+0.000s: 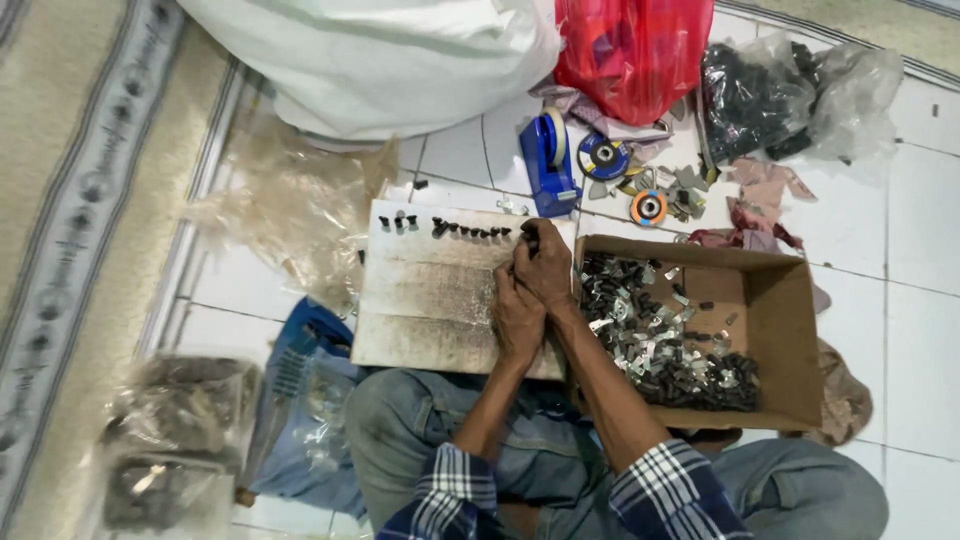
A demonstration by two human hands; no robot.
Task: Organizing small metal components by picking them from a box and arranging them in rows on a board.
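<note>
Where the person sits on the tiled floor (pixel 920 330), a worn white board (pixel 430 290) lies across the knees and serves as landmark. Both hands meet at the board's right edge: the left hand (pixel 517 318) is curled against the right hand (pixel 545 265), both closed together around a small dark part (pixel 531 240) at the fingertips; the exact pinch cannot be told. Along the board's far edge stands a row of small dark screws (pixel 470 231). Just right of the board, touching it, an open cardboard box (pixel 790 330) holds a heap of grey metal pieces (pixel 660 340). Left of the board lie clear plastic bags (pixel 180 440) on a blue cloth (pixel 300 400). Beyond the board stand a blue tape dispenser (pixel 548 155) and two abrasive discs (pixel 604 157). Farther off sit a white sack (pixel 380 60), a red bag (pixel 635 50) and a clear bag of dark parts (pixel 760 100).
</note>
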